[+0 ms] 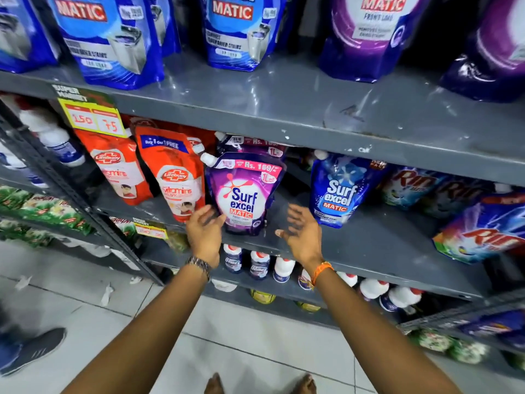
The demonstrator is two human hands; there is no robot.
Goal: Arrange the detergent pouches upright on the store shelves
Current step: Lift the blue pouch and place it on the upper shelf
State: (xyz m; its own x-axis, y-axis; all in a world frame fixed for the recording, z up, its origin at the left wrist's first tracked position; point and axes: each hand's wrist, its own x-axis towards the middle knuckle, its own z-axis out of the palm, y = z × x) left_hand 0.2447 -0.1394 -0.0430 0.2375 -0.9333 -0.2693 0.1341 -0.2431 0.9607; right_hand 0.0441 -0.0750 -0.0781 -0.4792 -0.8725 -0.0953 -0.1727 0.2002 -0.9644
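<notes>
A purple Surf Excel Matic pouch (243,194) stands upright on the grey middle shelf (383,243), with another purple pouch (250,143) close behind it. My left hand (205,231) is open at the pouch's lower left corner, fingers spread and near or just touching it. My right hand (301,230) is open to the pouch's right, apart from it. A blue Surf Excel Matic pouch (339,191) stands further right on the same shelf.
Two red Lifebuoy pouches (177,177) lean to the left of the purple one. Rin packs (483,231) lie at the right. Blue (113,38) and purple (372,32) Matic pouches fill the upper shelf. White bottles (258,264) line the shelf below. A shoe (28,351) is at lower left.
</notes>
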